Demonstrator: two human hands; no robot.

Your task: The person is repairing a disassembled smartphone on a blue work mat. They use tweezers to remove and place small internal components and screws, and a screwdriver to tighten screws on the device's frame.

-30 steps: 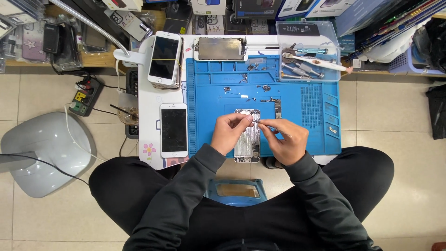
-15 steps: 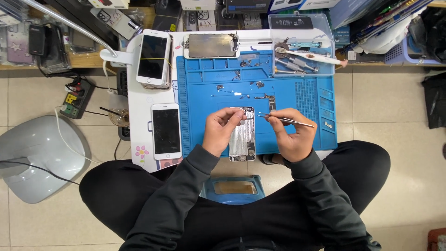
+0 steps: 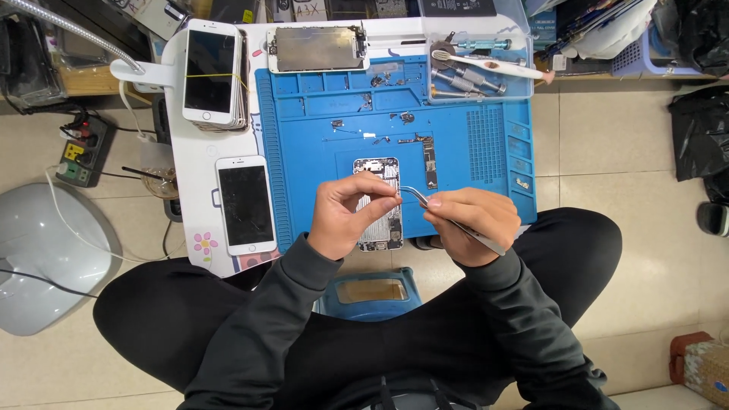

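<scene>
Silver and bare, the opened phone chassis (image 3: 377,205) lay on the blue work mat (image 3: 471,144), half under my left hand (image 3: 351,216). I had that hand curled down on it, fingertips pressing its edge so it would not slide. My right hand (image 3: 471,224) was closed around thin metal tweezers (image 3: 448,219), pinched like a pen for fine control, tips meeting my left fingertips over the chassis; whether they gripped a part, I could not tell. Just beyond my hands lay a narrow circuit board (image 3: 430,161) and loose small parts (image 3: 380,139). Left of my left hand, 1 white phone (image 3: 244,203) lay face up on the desk (image 3: 199,159). Nothing blocked my reach.
</scene>
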